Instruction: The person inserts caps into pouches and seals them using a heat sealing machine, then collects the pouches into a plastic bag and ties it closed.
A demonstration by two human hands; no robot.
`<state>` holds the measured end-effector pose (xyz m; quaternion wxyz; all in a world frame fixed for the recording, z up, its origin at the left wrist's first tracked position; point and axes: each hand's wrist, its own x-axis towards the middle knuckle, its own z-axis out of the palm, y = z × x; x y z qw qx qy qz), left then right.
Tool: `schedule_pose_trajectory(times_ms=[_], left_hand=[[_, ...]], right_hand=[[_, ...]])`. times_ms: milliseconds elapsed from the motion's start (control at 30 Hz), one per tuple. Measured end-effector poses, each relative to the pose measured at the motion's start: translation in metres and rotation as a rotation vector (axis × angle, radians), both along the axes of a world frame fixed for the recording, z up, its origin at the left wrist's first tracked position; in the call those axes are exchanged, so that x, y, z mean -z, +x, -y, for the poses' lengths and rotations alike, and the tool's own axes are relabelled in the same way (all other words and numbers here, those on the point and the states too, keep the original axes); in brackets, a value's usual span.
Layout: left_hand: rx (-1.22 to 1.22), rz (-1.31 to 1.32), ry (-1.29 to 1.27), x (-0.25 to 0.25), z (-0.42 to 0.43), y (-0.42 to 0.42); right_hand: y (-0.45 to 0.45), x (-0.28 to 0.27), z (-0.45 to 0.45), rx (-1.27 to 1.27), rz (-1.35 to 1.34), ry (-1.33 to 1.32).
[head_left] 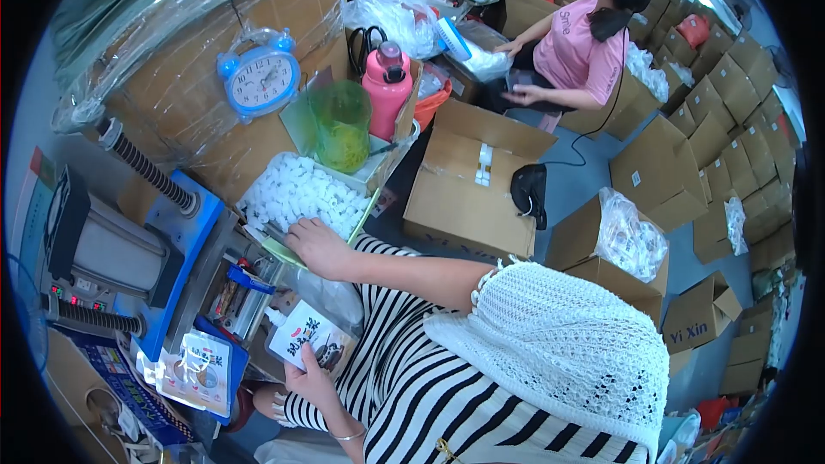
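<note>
a press (120,245) stands far left, other pouches (193,369) just beside it. then my left fingers (309,368), clamped on a spouted pouch (314,328), tilted by my lap. my right fingers (302,237) are at the tray (364,216) of white caps (296,189); whether they pinch one, i cannot tell. farther right, a pink bottle (389,93).

A packing workshop, by its stacked cartons (709,107), blue-framed machine (125,245) and heaped white pieces (301,193).

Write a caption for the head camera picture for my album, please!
Left hand holds a spouted pouch; right hand is among or beside small white pieces.
</note>
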<state>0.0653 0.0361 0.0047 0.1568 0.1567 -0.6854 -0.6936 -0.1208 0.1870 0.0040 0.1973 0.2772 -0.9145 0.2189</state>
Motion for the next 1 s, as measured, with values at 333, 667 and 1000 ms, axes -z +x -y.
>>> schedule_pose_trajectory(times_ms=[333,667,1000], left_hand=[[0.014,-0.029,0.028,0.003,-0.001,0.005],[-0.039,-0.025,-0.020,-0.005,-0.010,0.009],[-0.032,-0.054,-0.047,-0.012,-0.018,0.003]], right_hand=[[-0.004,0.002,0.000,0.009,-0.003,-0.001],[0.001,-0.006,-0.006,-0.006,0.038,-0.034],[0.002,-0.006,-0.007,-0.014,0.034,-0.062]])
